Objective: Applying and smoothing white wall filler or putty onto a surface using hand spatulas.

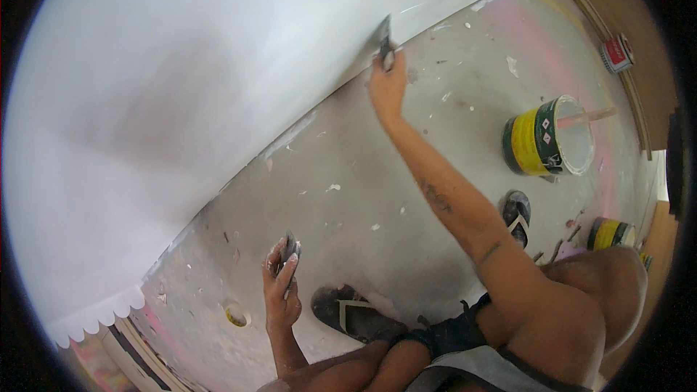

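Note:
My right hand (pixel 388 86) reaches forward with its fingers closed round a putty knife (pixel 385 32). The knife's blade is at the lower part of a smooth white wall (pixel 218 51); whether it touches the surface I cannot tell. Closer to my body, my left hand (pixel 282 292) is raised over the floor, white smears on its fingers. It grips a dark, flat tool (pixel 292 245) that looks like a scraper, seen nearly edge-on and partly hidden by the fingers.
A black-and-yellow bucket (pixel 530 141) with a stick in it stands to the right, a second bucket (pixel 608 234) nearer me. A red-and-white can (pixel 617 54) is at the far right. A tape roll (pixel 235 314) lies on the paint-spotted floor (pixel 377 196).

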Demonstrator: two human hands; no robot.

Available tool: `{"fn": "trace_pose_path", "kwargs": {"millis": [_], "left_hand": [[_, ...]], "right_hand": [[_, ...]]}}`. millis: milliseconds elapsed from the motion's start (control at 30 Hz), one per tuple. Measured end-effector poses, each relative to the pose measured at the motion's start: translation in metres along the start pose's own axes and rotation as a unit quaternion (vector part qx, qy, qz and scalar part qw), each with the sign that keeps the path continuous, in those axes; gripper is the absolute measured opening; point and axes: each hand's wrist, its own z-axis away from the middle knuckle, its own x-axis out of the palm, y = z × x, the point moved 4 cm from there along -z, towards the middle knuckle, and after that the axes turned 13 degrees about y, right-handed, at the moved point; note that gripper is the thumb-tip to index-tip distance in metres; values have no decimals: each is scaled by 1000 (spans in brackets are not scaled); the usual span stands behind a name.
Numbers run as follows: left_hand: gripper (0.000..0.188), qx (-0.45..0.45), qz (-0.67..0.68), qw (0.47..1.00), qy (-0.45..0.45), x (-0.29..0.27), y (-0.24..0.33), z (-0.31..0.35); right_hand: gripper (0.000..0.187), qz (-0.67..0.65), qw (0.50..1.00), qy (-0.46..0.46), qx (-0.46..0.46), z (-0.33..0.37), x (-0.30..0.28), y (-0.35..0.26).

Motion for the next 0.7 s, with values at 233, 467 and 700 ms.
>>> {"fn": "trace_pose_path", "kwargs": {"millis": [233,467,700], "left_hand": [[37,27,28,999,38,-24,-13,11],[59,-157,312,917,191,-60,-38,35],[69,-282,471,784,291,-59,-58,32]], "right_hand": [[43,32,993,-72,-83,159,43,-29],[50,7,988,-116,-106,266,78,-56],[53,-43,959,-268,-81,299,65,-44]]}}
